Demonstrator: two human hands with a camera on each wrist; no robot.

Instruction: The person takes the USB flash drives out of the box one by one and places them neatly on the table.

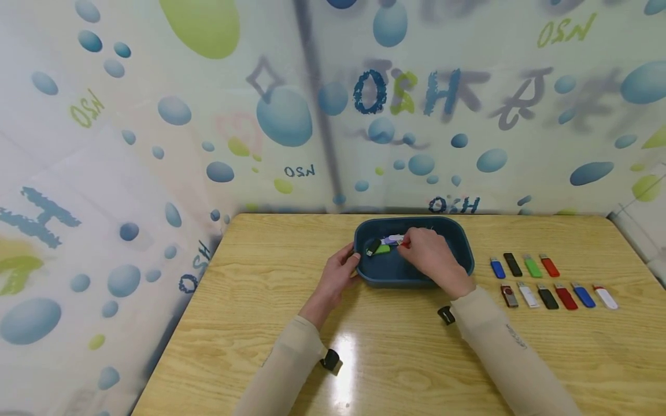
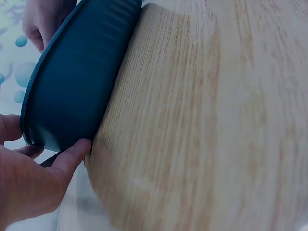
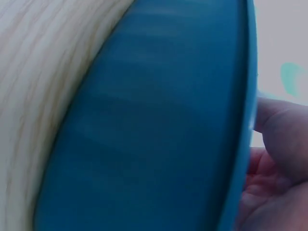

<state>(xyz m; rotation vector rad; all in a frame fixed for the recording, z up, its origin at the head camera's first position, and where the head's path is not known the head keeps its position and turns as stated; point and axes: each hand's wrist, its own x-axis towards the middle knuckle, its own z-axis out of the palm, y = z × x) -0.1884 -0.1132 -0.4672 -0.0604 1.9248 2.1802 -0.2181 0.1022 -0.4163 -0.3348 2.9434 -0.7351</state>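
Note:
A dark blue plastic basin [image 1: 411,282] stands on the wooden table. My left hand [image 1: 337,274] grips its left end, thumb at the rim and fingers against the outer wall, as the left wrist view also shows. Over the inside of the basin reaches my right hand [image 1: 429,251], its fingertips pinching a small red USB stick [image 1: 402,245], mostly covered by the fingers. Beside those fingertips, in the basin, lie a black USB stick [image 1: 373,247], a green one [image 1: 382,249] and some white and purple ones [image 1: 392,239]. The basin's wall [image 3: 144,115] hides the right fingertips in the right wrist view.
To the right of the basin, USB sticks lie in two rows; the back row includes a blue one [image 1: 498,267] and a red one [image 1: 549,266], the front row a white one [image 1: 606,298]. A patterned curtain [image 1: 291,190] hangs behind the table [image 1: 260,300].

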